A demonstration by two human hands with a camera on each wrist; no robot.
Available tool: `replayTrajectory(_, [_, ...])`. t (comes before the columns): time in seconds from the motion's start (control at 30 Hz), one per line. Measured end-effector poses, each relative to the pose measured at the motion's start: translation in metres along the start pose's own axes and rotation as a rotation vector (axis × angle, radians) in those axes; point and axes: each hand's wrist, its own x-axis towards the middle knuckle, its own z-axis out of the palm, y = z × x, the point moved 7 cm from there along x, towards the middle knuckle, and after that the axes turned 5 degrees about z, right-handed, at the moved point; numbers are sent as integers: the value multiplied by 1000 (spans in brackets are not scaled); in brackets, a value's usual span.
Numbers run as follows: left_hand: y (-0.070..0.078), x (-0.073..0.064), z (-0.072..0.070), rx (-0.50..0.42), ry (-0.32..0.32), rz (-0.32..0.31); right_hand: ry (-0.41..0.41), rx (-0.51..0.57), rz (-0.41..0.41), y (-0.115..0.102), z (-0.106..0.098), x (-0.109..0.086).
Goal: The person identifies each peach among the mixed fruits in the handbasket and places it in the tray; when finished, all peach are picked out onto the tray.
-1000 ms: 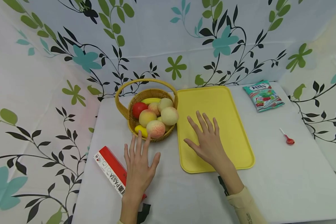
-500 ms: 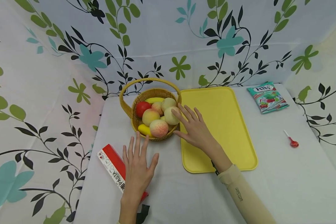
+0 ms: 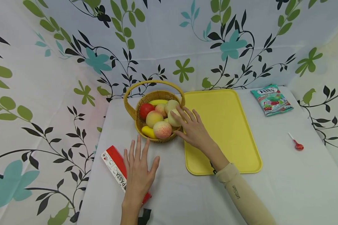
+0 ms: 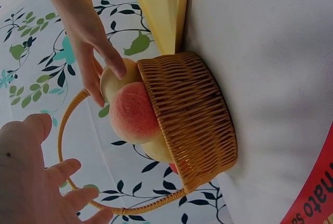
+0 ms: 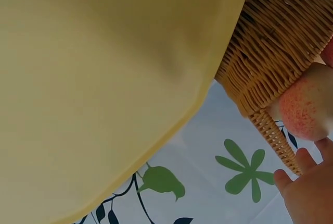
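My right hand (image 3: 194, 131) is at the right side of a wicker basket (image 3: 160, 140) of fruit. Thumb and fingers lie on either side of a pale peach (image 4: 115, 82), holding it at the basket's rim. Beside that peach are a pinkish peach (image 3: 162, 130), a yellowish peach (image 3: 154, 119), a round red fruit (image 3: 146, 111) and yellow banana-like fruit (image 3: 158, 102). My left hand (image 3: 139, 176) holds nothing; its fingers are spread and straight in front of the basket, overlapping a red and white pasta box (image 3: 115, 167) in the head view.
A yellow tray (image 3: 222, 131) lies right of the basket, close against it. Farther right are a green candy bag (image 3: 271, 100) at the back and a red lollipop (image 3: 299, 146). The basket's tall handle (image 3: 153, 82) arches over the fruit. A patterned cloth hangs behind the table.
My right hand has gone left from above the tray to the pale peach, its fingers now around it. The left hand stays nearly in place. The head view has shifted slightly.
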Motion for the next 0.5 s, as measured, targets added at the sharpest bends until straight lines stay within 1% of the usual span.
replayTrajectory(0.1, [0,-1,0,1,-2,-2,7,8,-6,-1,3,3])
replayTrajectory(0.23, [0,-3,0,-6,4,-3,17,71,-29,-3,5,8])
replayTrajectory(0.33, [-1,-5,0,-12,3,-11,30,116,-48,-5,5,11])
replayTrajectory(0.5, [-2,-6,0,-27,0,-23,43,148,-53,-5,3,11])
